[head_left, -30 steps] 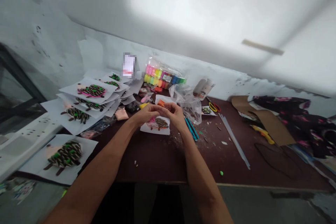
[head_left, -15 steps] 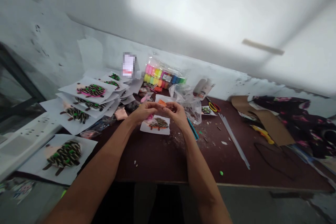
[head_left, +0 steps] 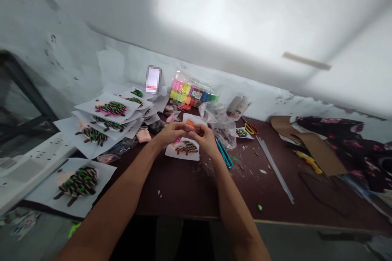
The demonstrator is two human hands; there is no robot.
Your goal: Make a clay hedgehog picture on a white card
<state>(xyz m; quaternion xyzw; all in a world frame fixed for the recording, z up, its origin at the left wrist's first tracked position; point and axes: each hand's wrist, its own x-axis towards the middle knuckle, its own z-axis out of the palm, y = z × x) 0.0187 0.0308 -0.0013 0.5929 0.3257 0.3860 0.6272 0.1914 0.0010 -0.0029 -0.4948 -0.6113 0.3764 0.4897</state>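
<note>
A long dark maroon work table [head_left: 183, 195] runs along a scuffed white plaster wall [head_left: 76, 49]. At the right end, a dark floral cloth [head_left: 339, 147] lies beside a sheet of brown cardboard [head_left: 318, 151]. At the left, white paper sheets with clay hedgehog pictures [head_left: 105, 108] overlap in a loose pile, and one more white hedgehog sheet [head_left: 76, 185] lies nearest the table's left corner. Behind the hands stands a clear plastic bag of rainbow-coloured clay blocks [head_left: 192, 91]; its small label is too tiny to read, and no other writing can be read. A crumpled clear plastic bag [head_left: 222, 126] lies just right of the hands.

The left hand [head_left: 173, 134] and right hand [head_left: 205, 136] meet above a small white hedgehog sheet [head_left: 183, 149], with curled fingers [head_left: 191, 127] nearly closed and touching at the tips; what they grip, if anything, cannot be told. A small orange clay piece [head_left: 190, 122] lies just beyond them. Slender teal sticks [head_left: 224, 154] lie just beside the right hand, and a tiny green clay crumb [head_left: 260, 207] sits well apart.
</note>
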